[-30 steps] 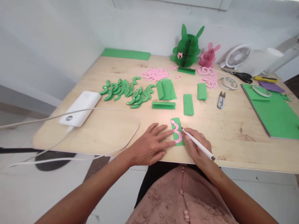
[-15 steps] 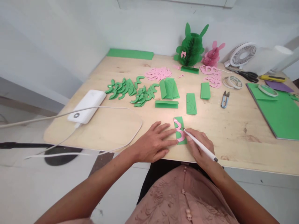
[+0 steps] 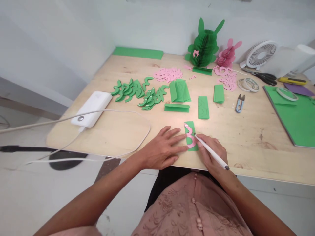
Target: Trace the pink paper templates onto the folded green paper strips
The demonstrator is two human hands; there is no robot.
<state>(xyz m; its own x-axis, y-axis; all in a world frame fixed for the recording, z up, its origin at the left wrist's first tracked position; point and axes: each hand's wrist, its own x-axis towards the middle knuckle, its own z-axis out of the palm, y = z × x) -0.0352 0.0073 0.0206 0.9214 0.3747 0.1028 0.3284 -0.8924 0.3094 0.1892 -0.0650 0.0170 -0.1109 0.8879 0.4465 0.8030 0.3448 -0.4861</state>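
A small green paper strip lies near the table's front edge with a pink curved template on top of it. My left hand rests flat on the table, fingers stretched out, fingertips pressing the strip's left side. My right hand grips a white pen whose tip touches the template's right edge.
Further back lie several green strips, green cut-out curves and pink cut-outs. A white power bank with cables sits at the left. Small snips, tape rolls, scissors, a fan, a green mat and paper rabbits stand at the right and back.
Both hands stay on the strip; the pen tip has crept slightly along the template. The camera has shifted, so the whole table sits a little further right in view.
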